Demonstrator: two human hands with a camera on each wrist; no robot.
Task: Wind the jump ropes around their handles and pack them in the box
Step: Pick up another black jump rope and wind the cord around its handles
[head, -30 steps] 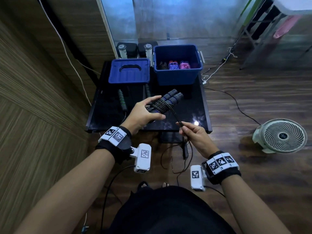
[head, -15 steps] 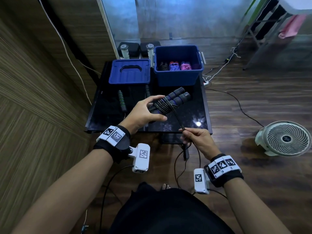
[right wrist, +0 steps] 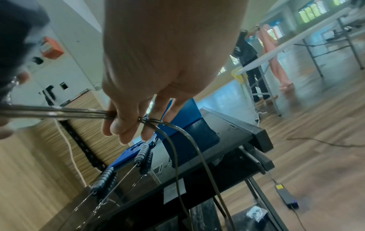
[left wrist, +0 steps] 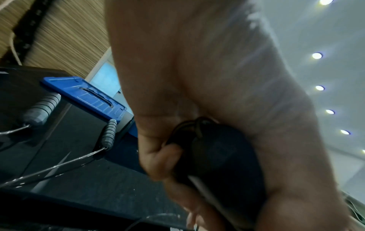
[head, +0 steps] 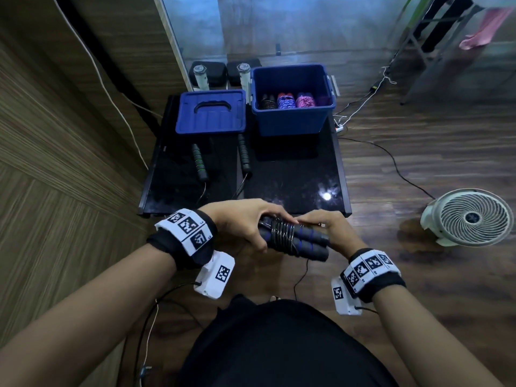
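Note:
My left hand [head: 252, 223] grips a pair of dark handles with blue stripes [head: 304, 243], held side by side just in front of the table's near edge. Black rope [head: 282, 236] is wound in several turns around their middle. My right hand [head: 325, 227] sits right behind the handles and pinches the rope [right wrist: 79, 113] between its fingers [right wrist: 122, 125]. Two loose strands [right wrist: 173, 156] hang down from it. In the left wrist view the handle ends [left wrist: 215, 154] fill my palm. The open blue box [head: 290, 121] at the back right holds three wound ropes [head: 286, 101].
The blue lid [head: 210, 113] lies left of the box on the black table [head: 293, 177]. An unwound rope with two green-ringed handles [head: 199, 163] [head: 245, 155] lies below the lid. A white fan [head: 469, 216] stands on the floor to the right, with cables nearby.
Both hands came closer to my body. My right hand rose from below to the handles, carrying the rope up against them. The handles now lie flatter, and less rope hangs loose.

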